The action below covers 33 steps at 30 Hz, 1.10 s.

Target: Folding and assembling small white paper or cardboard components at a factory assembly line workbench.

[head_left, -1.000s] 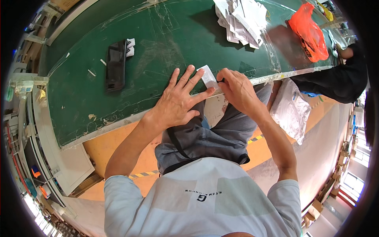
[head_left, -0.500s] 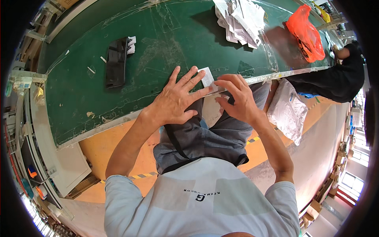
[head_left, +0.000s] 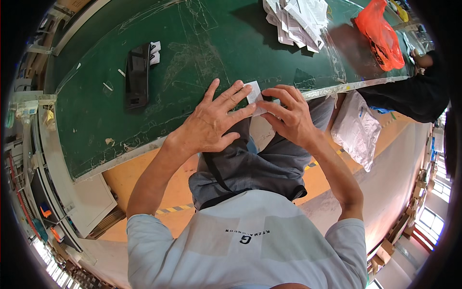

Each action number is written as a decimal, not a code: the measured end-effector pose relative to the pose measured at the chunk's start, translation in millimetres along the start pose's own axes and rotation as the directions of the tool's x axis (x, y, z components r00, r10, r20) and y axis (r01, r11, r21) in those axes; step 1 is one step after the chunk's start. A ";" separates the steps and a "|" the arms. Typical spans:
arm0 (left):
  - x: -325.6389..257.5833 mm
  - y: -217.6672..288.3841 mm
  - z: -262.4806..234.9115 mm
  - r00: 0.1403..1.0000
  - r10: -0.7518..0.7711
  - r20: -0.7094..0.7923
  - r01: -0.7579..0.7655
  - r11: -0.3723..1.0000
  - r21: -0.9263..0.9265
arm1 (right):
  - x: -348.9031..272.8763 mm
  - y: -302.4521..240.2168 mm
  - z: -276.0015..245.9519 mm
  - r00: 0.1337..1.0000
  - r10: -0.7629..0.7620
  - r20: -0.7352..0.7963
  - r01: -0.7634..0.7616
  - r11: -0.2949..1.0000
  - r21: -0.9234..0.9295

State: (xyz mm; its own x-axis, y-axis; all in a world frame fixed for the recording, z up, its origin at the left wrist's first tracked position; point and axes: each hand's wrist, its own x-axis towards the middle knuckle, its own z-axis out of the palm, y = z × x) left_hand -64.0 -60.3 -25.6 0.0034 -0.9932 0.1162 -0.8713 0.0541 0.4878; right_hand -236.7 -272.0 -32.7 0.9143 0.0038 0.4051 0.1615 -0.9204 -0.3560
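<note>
A small folded white paper (head_left: pixel 253 90) lies at the near edge of the green tabletop (head_left: pixel 187 58). My left hand (head_left: pixel 207 123) rests palm down with its fingers spread, and its fingertips touch the left side of the paper. From the right, my right hand (head_left: pixel 296 115) has its thumb and forefinger on the paper's near right edge, the fingers bent around it. Part of the paper is hidden beneath my fingers.
A black phone (head_left: pixel 138 77) lies left, a small white item (head_left: pixel 154 53) beside it. A pile of white papers (head_left: pixel 298 24) and an orange-red plastic bag (head_left: pixel 382 41) are far right. A plastic-wrapped package (head_left: pixel 356 127) sits below the table edge, near a dark-clothed person (head_left: pixel 414 96).
My right thumb has moved up and in toward the forefinger, onto the paper's edge. My left hand keeps its place on the paper. The view has shifted slightly.
</note>
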 end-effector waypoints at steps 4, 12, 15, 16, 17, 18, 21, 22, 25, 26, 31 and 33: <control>-0.8 -2.4 0.3 0.998 0.008 -0.063 -0.007 1.000 0.010 | 6.9 0.0 -6.5 1.000 0.010 0.024 -0.011 0.998 0.060; 0.8 -1.1 0.2 0.997 -0.025 -0.071 0.025 1.000 0.007 | 20.5 6.6 -17.8 0.996 -0.003 0.089 -0.012 0.986 0.165; 1.0 -0.9 1.2 0.996 -0.035 -0.087 0.034 0.999 -0.016 | 25.3 6.2 -17.9 0.993 0.041 0.109 -0.062 0.978 0.199; 1.3 -0.8 1.4 0.996 -0.036 -0.088 0.034 0.999 -0.016 | 27.1 5.5 -17.8 0.990 0.087 0.114 -0.109 0.972 0.209; 1.5 -0.6 1.5 0.995 -0.036 -0.089 0.035 0.999 -0.017 | 28.7 4.7 -17.9 0.984 0.132 0.119 -0.156 0.963 0.219; 1.7 -0.5 1.7 0.995 -0.037 -0.090 0.036 0.999 -0.018 | 30.1 3.8 -18.1 0.984 0.132 0.119 -0.155 0.963 0.218; 2.2 -0.3 2.1 0.993 -0.013 -0.114 0.015 1.000 0.013 | 35.5 1.9 -18.5 0.967 0.206 0.148 -0.235 0.947 0.219; 1.9 -0.3 2.5 0.993 -0.014 -0.115 0.016 1.000 0.012 | 37.5 1.3 -18.5 0.956 0.240 0.171 -0.274 0.939 0.210; 1.4 -0.7 3.5 0.989 -0.049 -0.137 0.041 0.997 -0.059 | 41.6 0.0 -17.9 0.933 0.298 0.202 -0.335 0.925 0.181; 1.3 -0.7 3.6 0.989 -0.044 -0.140 0.038 0.998 -0.050 | 42.6 -0.3 -17.7 0.923 0.323 0.207 -0.358 0.919 0.162; 1.5 -1.1 3.1 0.990 -0.037 -0.133 0.035 0.999 -0.019 | 42.5 -1.0 -15.5 0.910 0.361 0.205 -0.393 0.908 0.142; 1.1 -1.3 3.7 0.989 -0.046 -0.139 0.040 0.998 -0.041 | 43.3 -1.9 -14.5 0.907 0.371 0.201 -0.401 0.905 0.139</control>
State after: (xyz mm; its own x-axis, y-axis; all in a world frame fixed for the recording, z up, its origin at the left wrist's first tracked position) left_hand -64.6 -61.8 -29.3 0.1111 -0.9708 0.2127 -0.8494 0.0184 0.5275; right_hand -202.8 -275.7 -2.3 0.9634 -0.2596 0.0661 -0.1689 -0.7802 -0.6023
